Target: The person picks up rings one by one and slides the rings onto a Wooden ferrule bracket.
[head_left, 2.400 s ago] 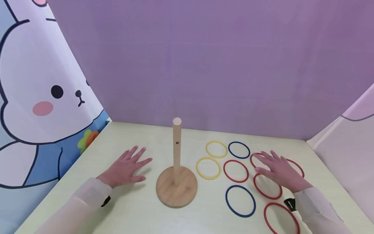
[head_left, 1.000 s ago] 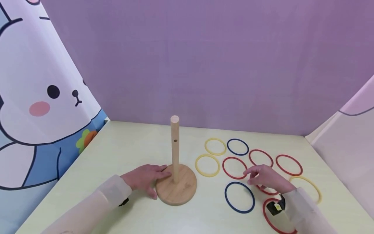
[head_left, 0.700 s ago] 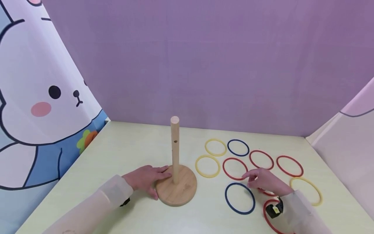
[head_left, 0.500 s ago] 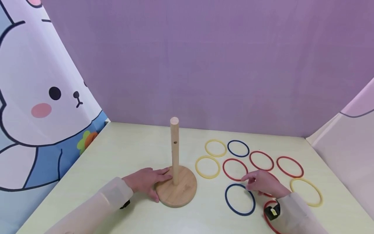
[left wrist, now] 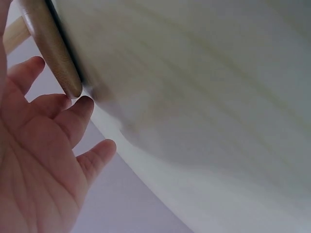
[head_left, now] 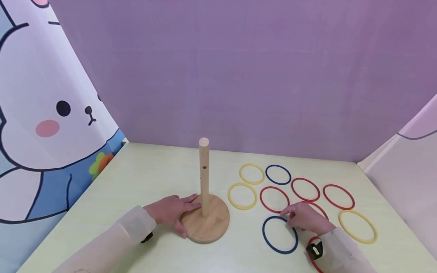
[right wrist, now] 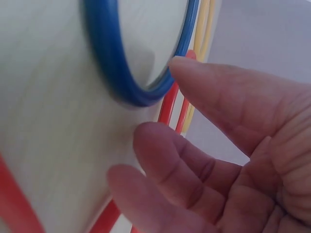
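Note:
My left hand (head_left: pixel 168 213) rests at the left side of a wooden stand's round base (head_left: pixel 215 225). One finger lies over the base and the thumb sits by its near edge. In the left wrist view, fingertips touch the base's rim (left wrist: pixel 56 53). From the base rises an upright wooden post (head_left: pixel 204 178) with no ring on it. My right hand (head_left: pixel 307 218) is at the upper right edge of a blue ring (head_left: pixel 297 239) flat on the table. In the right wrist view the thumb (right wrist: pixel 214 87) meets the blue rim; the index fingertip is hidden there.
Red rings (head_left: pixel 274 187) lie near the right hand, one partly under the right wrist. Yellow rings (head_left: pixel 242 207) and a second blue ring (head_left: pixel 278 165) lie farther back. Another yellow ring (head_left: pixel 358 226) is at the right. A purple cloth (head_left: pixel 218 76) hangs behind the table.
The left hand came in from the left onto the base and has stayed there. The right hand curled its spread fingers and came left and toward me to the near blue ring, which lies still.

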The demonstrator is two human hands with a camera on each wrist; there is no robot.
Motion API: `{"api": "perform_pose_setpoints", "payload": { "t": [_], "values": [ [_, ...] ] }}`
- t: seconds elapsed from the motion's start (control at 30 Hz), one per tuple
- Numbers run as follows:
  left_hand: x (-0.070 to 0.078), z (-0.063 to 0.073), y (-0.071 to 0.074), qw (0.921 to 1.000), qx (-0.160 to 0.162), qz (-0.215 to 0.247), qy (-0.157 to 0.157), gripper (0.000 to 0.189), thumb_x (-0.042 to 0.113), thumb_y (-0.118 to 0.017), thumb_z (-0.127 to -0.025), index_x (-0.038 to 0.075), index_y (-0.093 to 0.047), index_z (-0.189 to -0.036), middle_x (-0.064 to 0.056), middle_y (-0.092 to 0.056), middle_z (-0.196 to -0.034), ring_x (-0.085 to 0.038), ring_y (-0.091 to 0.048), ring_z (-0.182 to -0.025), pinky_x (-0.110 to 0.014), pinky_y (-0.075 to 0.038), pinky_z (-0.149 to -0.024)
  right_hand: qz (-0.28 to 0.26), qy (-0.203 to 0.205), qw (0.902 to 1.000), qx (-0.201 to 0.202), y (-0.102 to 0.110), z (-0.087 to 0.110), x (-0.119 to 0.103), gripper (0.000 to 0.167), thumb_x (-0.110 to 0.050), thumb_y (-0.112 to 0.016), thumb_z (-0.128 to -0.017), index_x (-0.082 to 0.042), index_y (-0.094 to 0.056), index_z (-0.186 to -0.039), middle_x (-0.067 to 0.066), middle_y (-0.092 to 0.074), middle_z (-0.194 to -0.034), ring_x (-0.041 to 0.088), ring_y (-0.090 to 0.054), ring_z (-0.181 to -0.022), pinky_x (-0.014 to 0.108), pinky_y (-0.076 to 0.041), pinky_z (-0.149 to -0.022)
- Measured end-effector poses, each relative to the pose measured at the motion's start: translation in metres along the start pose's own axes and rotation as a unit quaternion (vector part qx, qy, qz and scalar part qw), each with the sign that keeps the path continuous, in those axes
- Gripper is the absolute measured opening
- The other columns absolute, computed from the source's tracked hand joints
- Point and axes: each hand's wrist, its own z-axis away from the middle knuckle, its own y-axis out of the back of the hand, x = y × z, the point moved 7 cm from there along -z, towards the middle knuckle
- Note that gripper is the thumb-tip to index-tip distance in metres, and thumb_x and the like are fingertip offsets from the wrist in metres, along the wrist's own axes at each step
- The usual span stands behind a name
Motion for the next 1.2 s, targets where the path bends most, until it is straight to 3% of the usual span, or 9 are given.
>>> {"api": "perform_pose_setpoints", "payload": {
  "t": [0.3,0.53,0.8,1.03,1.2],
  "values": [
    [0.002,0.000,0.003,0.9999,0.008,-0.008,-0.005,0.099,0.049,-0.083,-0.064,0.007,-0.043,-0.144,-0.020,-0.034,-0.150,-0.033,-0.052,-0.121,-0.049,-0.039,-0.101,0.016,0.009,0.9998,-0.012,-0.002,-0.001,-0.005,0.029,-0.004,-0.079,-0.075,-0.012,-0.075,-0.102,0.001,-0.056,-0.075,0.018,-0.050,-0.058,0.029,-0.047,-0.052],
    [-0.001,0.000,0.003,0.9998,0.008,-0.008,0.015,0.101,0.048,-0.085,-0.060,0.009,-0.044,-0.144,-0.018,-0.034,-0.151,-0.033,-0.055,-0.115,-0.046,-0.040,-0.101,0.006,0.017,0.9997,-0.019,-0.004,-0.005,-0.006,0.031,0.001,-0.078,-0.074,-0.012,-0.075,-0.102,0.002,-0.054,-0.073,0.019,-0.050,-0.057,0.029,-0.046,-0.054],
    [0.005,-0.001,0.002,0.9998,0.012,-0.013,-0.004,0.101,0.049,-0.085,-0.058,0.009,-0.046,-0.142,-0.019,-0.037,-0.149,-0.035,-0.057,-0.112,-0.045,-0.045,-0.096,-0.009,0.014,0.9996,-0.023,-0.012,-0.005,0.000,0.032,0.005,-0.077,-0.072,-0.011,-0.074,-0.099,0.003,-0.054,-0.072,0.018,-0.051,-0.057,0.028,-0.047,-0.053],
    [0.002,-0.001,0.001,0.9997,0.014,-0.013,0.012,0.103,0.048,-0.086,-0.057,0.009,-0.046,-0.143,-0.017,-0.036,-0.150,-0.035,-0.056,-0.115,-0.044,-0.045,-0.096,-0.020,0.044,0.9982,-0.035,-0.012,-0.007,-0.002,0.031,0.007,-0.074,-0.073,-0.010,-0.073,-0.098,0.003,-0.054,-0.072,0.019,-0.050,-0.062,0.028,-0.047,-0.054],
    [0.001,-0.003,0.003,0.9994,-0.002,0.006,0.033,0.103,0.045,-0.087,-0.058,0.010,-0.044,-0.144,-0.015,-0.033,-0.152,-0.033,-0.052,-0.122,-0.045,-0.045,-0.097,-0.033,0.074,0.9952,-0.054,-0.013,-0.006,-0.003,0.034,0.011,-0.070,-0.072,-0.009,-0.073,-0.100,0.004,-0.052,-0.071,0.019,-0.050,-0.062,0.026,-0.046,-0.051]
  ]
}}
